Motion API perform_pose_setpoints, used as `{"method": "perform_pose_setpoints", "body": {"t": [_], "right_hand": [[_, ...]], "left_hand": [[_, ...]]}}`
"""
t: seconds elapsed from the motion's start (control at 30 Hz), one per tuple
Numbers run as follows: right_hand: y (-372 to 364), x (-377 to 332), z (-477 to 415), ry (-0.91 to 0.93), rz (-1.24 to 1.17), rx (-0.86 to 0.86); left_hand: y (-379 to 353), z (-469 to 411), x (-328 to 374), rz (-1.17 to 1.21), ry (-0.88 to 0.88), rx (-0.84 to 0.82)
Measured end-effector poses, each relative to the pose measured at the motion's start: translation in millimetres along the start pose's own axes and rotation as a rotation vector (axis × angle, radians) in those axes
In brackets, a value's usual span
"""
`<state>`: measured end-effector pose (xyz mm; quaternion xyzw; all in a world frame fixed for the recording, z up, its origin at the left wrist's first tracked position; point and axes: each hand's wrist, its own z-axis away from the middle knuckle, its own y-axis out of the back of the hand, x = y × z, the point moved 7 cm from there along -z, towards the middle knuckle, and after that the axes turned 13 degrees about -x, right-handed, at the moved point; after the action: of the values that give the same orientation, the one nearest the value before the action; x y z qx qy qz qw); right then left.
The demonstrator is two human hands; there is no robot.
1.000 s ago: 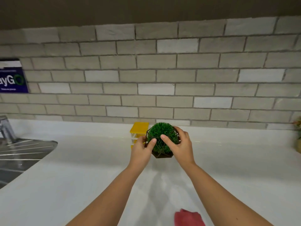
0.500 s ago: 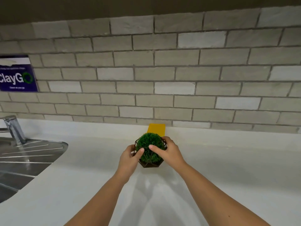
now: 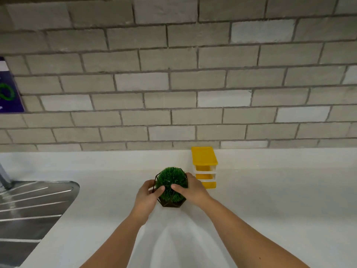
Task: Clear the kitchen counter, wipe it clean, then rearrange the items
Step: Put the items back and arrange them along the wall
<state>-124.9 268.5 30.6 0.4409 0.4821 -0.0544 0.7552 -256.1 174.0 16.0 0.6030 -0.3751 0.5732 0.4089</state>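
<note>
Purple shows first at my far left, about nine o'clock from the middle of my view: a sign point(image 3: 9, 89) with a green loop on it, fixed to the grey brick backsplash point(image 3: 193, 84). Below it, near eight o'clock, I see the base of a metal faucet point(image 3: 3, 176) and a ribbed stainless steel drainboard point(image 3: 34, 200), whose curved edge meets the white counter point(image 3: 280, 200).

Moving right, the left hand point(image 3: 145, 198) grips the left side of the artificial plant point(image 3: 171, 183), thumb laid on the green tuft. The plant is a round green ball in a dark faceted wire pot, at six o'clock from the middle of my view, roughly mid-counter. I cannot tell whether its base touches the surface. The right hand point(image 3: 193, 190) clasps its right side, thumb also on the tuft.

At one o'clock from the plant stands a small yellow drawer unit point(image 3: 204, 167) with three drawers, back by the counter's rear upstand. It is just behind the right hand's knuckles, which hide its lower left corner; I cannot tell whether they touch.
</note>
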Motion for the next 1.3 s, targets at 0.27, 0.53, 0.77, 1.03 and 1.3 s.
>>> {"method": "perform_pose_setpoints", "body": {"t": [0.27, 0.53, 0.77, 1.03, 1.3], "right_hand": [[-14.2, -0.7, -49.6, -0.096, 0.032, 0.073], [-14.9, 8.3, -101.4, -0.147, 0.065, 0.089], [-15.6, -1.8, -111.3, -0.151, 0.094, 0.077], [-12.7, -3.1, -118.5, -0.162, 0.136, 0.033], [-1.9, -21.4, -103.1, -0.105, 0.129, 0.029]], "left_hand": [[27.5, -47.6, -14.6, 0.006, -0.051, -0.056], [39.9, -91.3, -26.2, 0.054, -0.064, -0.089], [48.5, -108.8, -35.0, 0.034, -0.032, -0.08], [47.7, -119.6, -35.2, -0.093, 0.019, -0.051], [37.2, -112.7, -13.4, -0.433, -0.045, 0.023]]}}
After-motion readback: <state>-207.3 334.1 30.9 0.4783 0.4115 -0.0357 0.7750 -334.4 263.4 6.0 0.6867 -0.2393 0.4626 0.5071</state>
